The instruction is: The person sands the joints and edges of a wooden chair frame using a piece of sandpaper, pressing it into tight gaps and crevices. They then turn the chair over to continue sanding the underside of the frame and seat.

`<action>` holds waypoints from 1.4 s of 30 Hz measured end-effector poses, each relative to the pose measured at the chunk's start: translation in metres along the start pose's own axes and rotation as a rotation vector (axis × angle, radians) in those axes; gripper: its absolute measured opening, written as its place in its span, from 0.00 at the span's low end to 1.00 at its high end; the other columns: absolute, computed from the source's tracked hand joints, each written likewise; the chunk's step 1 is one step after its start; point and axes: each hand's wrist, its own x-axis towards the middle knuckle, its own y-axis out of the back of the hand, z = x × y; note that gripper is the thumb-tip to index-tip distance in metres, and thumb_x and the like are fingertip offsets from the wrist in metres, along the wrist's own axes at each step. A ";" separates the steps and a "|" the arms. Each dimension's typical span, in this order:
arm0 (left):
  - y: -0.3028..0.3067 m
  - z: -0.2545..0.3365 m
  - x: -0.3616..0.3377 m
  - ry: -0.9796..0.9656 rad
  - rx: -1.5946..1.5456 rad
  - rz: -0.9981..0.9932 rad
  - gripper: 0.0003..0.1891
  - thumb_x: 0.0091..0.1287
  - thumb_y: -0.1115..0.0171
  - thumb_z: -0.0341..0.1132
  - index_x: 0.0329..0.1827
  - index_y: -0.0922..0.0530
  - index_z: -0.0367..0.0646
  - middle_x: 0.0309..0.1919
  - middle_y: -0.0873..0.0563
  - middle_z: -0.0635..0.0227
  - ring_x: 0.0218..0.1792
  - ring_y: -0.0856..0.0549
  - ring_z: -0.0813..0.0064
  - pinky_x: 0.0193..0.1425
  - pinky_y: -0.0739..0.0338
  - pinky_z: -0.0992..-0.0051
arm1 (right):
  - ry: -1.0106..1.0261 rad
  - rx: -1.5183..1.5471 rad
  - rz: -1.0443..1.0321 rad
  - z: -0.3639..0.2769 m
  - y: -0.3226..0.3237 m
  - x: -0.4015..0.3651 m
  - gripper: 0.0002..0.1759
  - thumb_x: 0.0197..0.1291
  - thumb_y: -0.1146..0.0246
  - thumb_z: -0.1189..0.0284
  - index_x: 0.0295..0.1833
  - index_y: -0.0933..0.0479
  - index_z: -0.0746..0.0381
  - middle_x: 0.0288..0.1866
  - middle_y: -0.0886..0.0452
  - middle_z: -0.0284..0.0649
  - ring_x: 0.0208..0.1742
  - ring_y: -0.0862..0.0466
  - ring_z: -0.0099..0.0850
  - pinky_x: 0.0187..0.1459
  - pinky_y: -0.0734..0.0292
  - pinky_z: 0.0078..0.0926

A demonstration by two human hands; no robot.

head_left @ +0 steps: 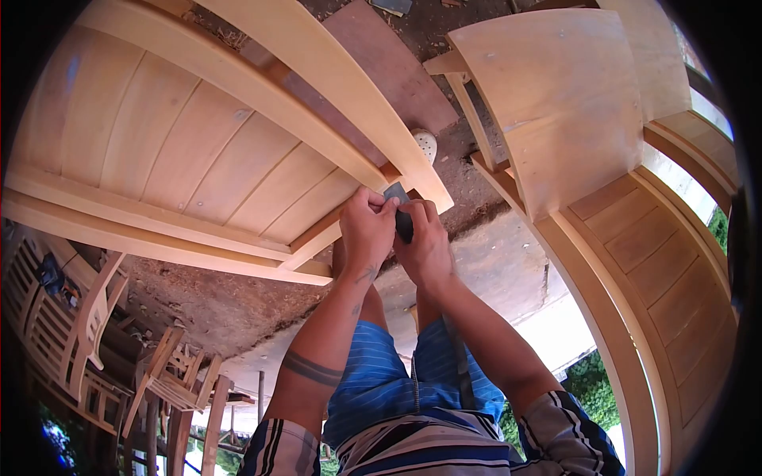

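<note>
A striped shirt (421, 448) and pinstriped blue shorts (369, 369) fill the foreground as a person bends over light-coloured wooden furniture. At center, a piece of grey sandpaper (394, 191) sits between both hands at the near right corner of a slatted wooden panel (230, 159). Its long axis runs from the panel's corner back toward the person's body, the far end leaning slightly left; whether it touches the wood cannot be told. The left hand (367, 226) is curled nearly closed, its thumb and fingertips pinching the sheet's far part. The right hand (425, 246), fingers bent around the darker near part, grips from the other side.

A long curved rail (341, 83) runs along the panel's far side, ending beside a white perforated disc (425, 145) on the ground. A reddish-brown board (389, 63) lies beyond. At right stands a curved wooden backrest (556, 103); at lower left, slatted wooden chairs (178, 385).
</note>
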 end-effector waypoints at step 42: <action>0.020 -0.026 -0.040 0.139 -0.696 -0.371 0.15 0.73 0.46 0.25 0.61 0.34 0.37 0.41 0.13 0.55 0.35 0.11 0.69 0.39 0.16 0.74 | -0.584 1.015 -0.365 0.042 0.013 0.030 0.12 0.69 0.37 0.66 0.33 0.22 0.59 0.26 0.22 0.29 0.25 0.26 0.16 0.30 0.30 0.15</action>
